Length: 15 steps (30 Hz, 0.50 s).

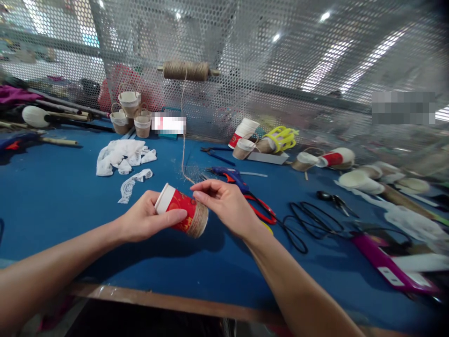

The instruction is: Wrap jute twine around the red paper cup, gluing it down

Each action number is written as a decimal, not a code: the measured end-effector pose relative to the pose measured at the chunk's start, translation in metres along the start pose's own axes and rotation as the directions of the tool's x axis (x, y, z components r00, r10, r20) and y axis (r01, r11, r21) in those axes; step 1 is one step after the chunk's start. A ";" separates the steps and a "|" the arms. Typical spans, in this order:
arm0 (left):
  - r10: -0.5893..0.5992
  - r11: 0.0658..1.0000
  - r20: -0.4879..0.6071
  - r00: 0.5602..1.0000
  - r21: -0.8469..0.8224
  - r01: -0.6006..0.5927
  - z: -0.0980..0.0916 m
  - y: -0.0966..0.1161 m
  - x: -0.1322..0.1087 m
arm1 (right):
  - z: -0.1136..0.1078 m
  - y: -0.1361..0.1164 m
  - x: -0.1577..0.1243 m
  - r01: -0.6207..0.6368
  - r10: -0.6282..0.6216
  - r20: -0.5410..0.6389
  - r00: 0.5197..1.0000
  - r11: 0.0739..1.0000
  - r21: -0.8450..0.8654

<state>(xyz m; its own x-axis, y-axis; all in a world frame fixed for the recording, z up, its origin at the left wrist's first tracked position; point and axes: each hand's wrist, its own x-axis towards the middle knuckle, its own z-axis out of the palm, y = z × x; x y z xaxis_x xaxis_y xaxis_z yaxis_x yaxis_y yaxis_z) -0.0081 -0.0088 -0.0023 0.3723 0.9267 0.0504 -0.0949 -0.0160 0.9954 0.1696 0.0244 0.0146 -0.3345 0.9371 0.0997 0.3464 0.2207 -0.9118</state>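
A red and white paper cup (180, 206) lies tilted in my left hand (143, 216), its white rim towards the upper left. Fingers and thumb are wrapped round it. Brown twine (199, 220) is wound in bands about the cup's base end. My right hand (224, 201) pinches the twine strand (183, 140) close to the cup between thumb and fingertips. From there the strand runs up to a twine spool (185, 71) on a rod at the mesh wall. Behind my right hand lies a blue glue gun (228, 177), partly hidden.
White lace (122, 154) lies at the left. Twine-wrapped cups with handles (129, 103) stand at the back. More cups (244, 133) and pliers (219, 157) are at the back right. Red-handled scissors (261, 208), black cable (312, 222) and a purple power strip (386, 262) lie right.
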 end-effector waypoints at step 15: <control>-0.288 0.916 -0.298 0.910 -0.362 0.172 -0.004 -0.009 0.020 | 0.017 0.002 -0.012 0.162 -0.178 -0.097 0.979 0.975 -0.153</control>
<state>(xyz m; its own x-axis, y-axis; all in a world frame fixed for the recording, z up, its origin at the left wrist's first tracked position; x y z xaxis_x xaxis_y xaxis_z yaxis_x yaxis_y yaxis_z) -0.0033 0.0116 -0.0106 0.0911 0.9598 -0.2655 -0.3578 0.2804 0.8907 0.1596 0.0086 0.0052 -0.3041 0.9046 0.2988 0.4179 0.4085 -0.8115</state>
